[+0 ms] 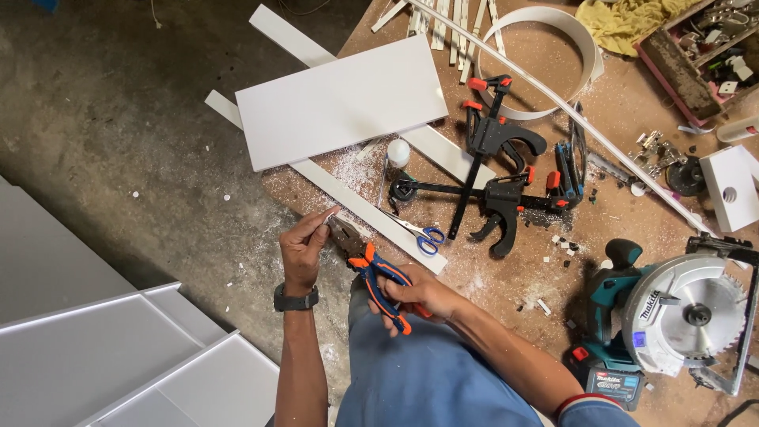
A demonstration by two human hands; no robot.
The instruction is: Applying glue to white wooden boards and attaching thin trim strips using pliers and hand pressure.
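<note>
Right hand (pixel 411 299) clenched on blue-orange pliers (pixel 365 261) — nose meets a small white strip (pixel 326 215) pinched in left hand (pixel 304 245) fingertips over the workbench (pixel 506 269) edge; strip not yet visibly cut, scissors (pixel 419 233) idle nearby.

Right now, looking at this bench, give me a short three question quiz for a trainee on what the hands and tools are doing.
1. True or false: the right hand grips the pliers by their blue and orange handles.
2. What does the left hand pinch at the pliers' tip?
A. a small white strip
B. a screw
C. a yellow rag
3. Fill in: the scissors lying on the long white strip have ____ handles.

Key: 1 true; 2 A; 3 blue.
</note>
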